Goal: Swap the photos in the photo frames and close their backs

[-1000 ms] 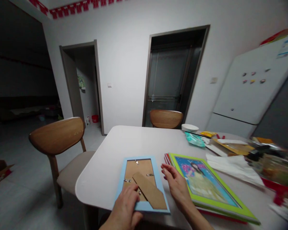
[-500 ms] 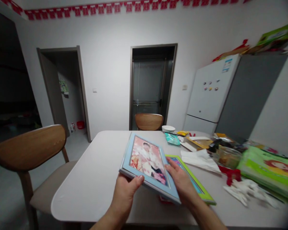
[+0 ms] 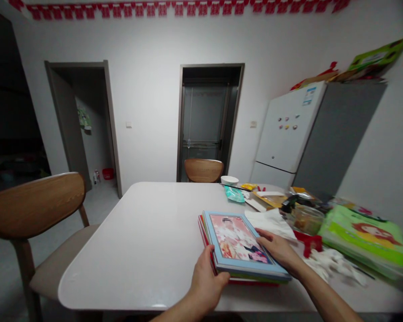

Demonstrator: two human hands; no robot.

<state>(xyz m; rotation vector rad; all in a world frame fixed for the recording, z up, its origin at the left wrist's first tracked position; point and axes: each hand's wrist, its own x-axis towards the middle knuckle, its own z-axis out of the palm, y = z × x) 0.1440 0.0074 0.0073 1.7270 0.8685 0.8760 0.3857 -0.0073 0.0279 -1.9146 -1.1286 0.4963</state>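
Note:
A light-blue picture frame [image 3: 240, 239] with a pink-toned photo lies face up on a stack of other frames. Below it a green edge [image 3: 275, 278] and a red edge [image 3: 254, 282] stick out slightly. My left hand [image 3: 206, 281] grips the near left corner, its thumb along the front edge and fingers against the left side. On the right edge rests my right hand [image 3: 282, 251], with fingertips curled over the blue border. How far its thumb reaches underneath is hidden.
White paper [image 3: 272, 222], a lidded plastic tub [image 3: 307, 219], crumpled tissues [image 3: 336, 264] and a green package [image 3: 366, 237] lie to the right. Farther back are a teal packet [image 3: 234, 193] and a white bowl [image 3: 229, 180]. A wooden chair [image 3: 36, 205] stands left of the white table [image 3: 147, 241].
The blue frame has come down, rightward and flat onto the stack, covering most of the green frame. Both hands moved right with it. The camera view shifted slightly.

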